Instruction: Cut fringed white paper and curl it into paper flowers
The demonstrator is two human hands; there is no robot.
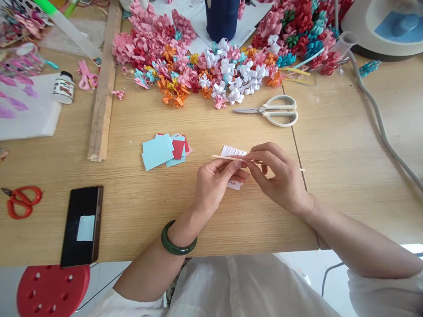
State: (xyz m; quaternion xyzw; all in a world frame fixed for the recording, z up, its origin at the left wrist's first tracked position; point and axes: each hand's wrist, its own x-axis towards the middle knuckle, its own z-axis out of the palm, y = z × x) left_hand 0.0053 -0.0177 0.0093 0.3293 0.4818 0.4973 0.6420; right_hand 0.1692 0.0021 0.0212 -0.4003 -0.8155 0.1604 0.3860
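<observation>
Between my two hands runs a thin pale wooden stick (222, 157), held nearly level above the table. Thumb and fingers of my left hand (215, 178) are closed on its middle, and a green bangle (179, 246) circles that wrist. My right hand (279, 178) pinches the stick just to the right, its fingertips close to those of the left. A white paper piece with a fringed, slit edge (233, 151) shows behind the fingers. Below them a white piece with reddish print (234, 184) shows; I cannot tell whether either is held or lies on the table.
Blue and red paper cards (157, 151) lie left of my hands. Beyond are cream-handled scissors (279, 110) and a heap of curled paper flowers (228, 72). A wooden bar (103, 97), a phone (81, 224) and red-handled scissors (23, 201) lie left; a grey cable (380, 119) runs right.
</observation>
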